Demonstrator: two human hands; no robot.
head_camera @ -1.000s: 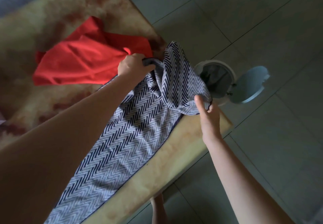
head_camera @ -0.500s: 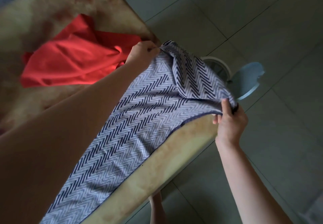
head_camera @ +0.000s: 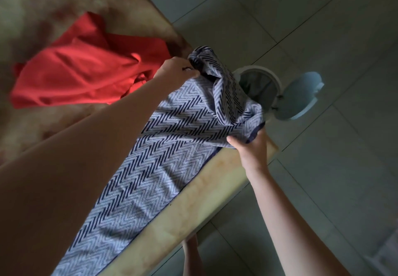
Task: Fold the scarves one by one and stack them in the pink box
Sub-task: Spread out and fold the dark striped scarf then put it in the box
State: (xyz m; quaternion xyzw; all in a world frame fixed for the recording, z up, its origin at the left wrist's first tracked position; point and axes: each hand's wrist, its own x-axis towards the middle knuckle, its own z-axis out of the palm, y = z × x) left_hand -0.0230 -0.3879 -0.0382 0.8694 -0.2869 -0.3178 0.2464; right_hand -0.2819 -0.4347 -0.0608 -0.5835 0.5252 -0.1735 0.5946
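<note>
A long navy-and-white chevron scarf (head_camera: 159,163) lies lengthwise along the yellowish marbled table (head_camera: 206,191), its far end bunched up. My left hand (head_camera: 176,71) grips the far left corner of that end. My right hand (head_camera: 251,146) pinches the far right corner by its dark hem, near the table's corner. A crumpled red scarf (head_camera: 86,71) lies on the table to the left, beyond my left arm. No pink box is in view.
A white waste bin (head_camera: 261,86) with its lid (head_camera: 301,97) swung open stands on the grey tiled floor just past the table's corner. A foot (head_camera: 192,252) shows below the table edge.
The scarf's far end was pulled wide half a second ago. It is bunched again now, with my right hand drawn back left toward the table's corner.
</note>
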